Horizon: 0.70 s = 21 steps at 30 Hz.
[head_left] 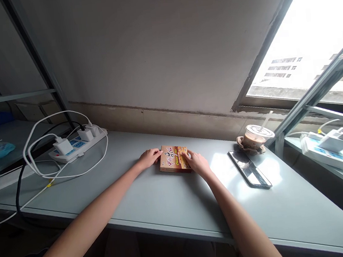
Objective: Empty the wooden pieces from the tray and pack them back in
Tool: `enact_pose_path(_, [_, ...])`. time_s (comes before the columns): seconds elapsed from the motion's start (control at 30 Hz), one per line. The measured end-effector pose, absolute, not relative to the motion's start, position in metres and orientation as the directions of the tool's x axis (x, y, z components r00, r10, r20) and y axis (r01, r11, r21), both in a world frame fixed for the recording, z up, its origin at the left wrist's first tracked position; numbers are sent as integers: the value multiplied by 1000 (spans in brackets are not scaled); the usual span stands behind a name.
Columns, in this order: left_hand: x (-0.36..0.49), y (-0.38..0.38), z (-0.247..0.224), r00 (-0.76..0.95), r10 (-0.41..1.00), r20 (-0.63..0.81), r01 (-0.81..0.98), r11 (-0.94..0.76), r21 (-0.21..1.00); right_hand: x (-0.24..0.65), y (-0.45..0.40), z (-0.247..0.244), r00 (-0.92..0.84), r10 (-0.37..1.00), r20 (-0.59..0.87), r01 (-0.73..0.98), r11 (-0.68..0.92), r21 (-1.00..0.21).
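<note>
A flat cardboard Chinese chess box [174, 160], tan and red with large Chinese characters and yellow lettering, lies on the grey table [154, 203]. My left hand [150, 158] is closed at its left edge, thumb near the upper left corner. From the other side, my right hand [197, 162] grips the right edge, with fingers over part of the printed top. The box's contents are hidden. To the right of my right hand lies a dark-framed phone [250, 169], flat on the table.
A plastic drink cup [255, 137] with a straw stands in a cardboard holder [254, 149] at the back right. On the left, a white power strip [78, 143] carries plugs and looping cables [28, 154]. Metal shelf posts [30, 45] and a wall border the table.
</note>
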<state>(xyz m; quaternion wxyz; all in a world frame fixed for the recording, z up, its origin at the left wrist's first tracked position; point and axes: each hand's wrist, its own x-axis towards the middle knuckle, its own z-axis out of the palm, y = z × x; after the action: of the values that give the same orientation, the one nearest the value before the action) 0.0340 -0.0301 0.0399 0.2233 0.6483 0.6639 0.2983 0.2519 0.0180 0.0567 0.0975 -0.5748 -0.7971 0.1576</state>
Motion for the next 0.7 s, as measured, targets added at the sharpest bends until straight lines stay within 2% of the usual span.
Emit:
enact_pose_path(0.13, [35,-30,39,-57,992,108,720,-34,693,253,18,56,-314,949,-36,881,277,-382])
enact_pose_path(0.23, [36,-31,38,-141,979,151,753,7,658,254,20,54,-268,963,-31,893,236,-383])
enact_pose_path(0.33, [33,-31,38,-260,926,275,787,39,616,255,23,51,-240,970,46,883,238,-404])
enact_pose_path(0.43, [29,-27,38,-267,892,364,795,-9,607,255,28,45,-241,961,136,852,277,-445])
enact_pose_path(0.53, [28,-24,33,-201,927,317,786,-41,617,253,32,38,-270,958,95,799,278,-533])
enact_pose_path(0.7, [37,-26,24,-55,991,119,798,-28,602,246,30,33,-371,928,20,724,303,-619])
